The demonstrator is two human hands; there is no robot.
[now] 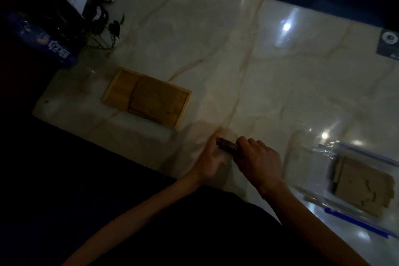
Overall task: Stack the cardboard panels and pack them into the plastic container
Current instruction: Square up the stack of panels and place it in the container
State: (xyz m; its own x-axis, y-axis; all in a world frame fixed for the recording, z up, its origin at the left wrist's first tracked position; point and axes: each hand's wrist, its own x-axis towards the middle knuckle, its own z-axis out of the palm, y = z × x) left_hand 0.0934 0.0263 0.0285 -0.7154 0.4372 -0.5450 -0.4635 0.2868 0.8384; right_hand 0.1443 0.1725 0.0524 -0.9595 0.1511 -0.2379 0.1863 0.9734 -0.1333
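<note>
Both hands hold a small stack of cardboard panels (228, 146) on edge near the table's front edge. My left hand (210, 161) grips its left end and my right hand (260, 161) covers its right end. A wooden tray (183, 107) to the left holds more brown cardboard panels (155, 99) lying flat. At the right stands the clear plastic container (319, 157) with blue trim, and several cardboard panels (362, 185) lie inside it. The light is dim and the picture is blurred.
The marble table (248, 54) has a potted plant (108, 32) and a blue packet (46, 43) at its far left. A dark card (388, 44) lies at the far right edge. The table's front edge runs close to my body.
</note>
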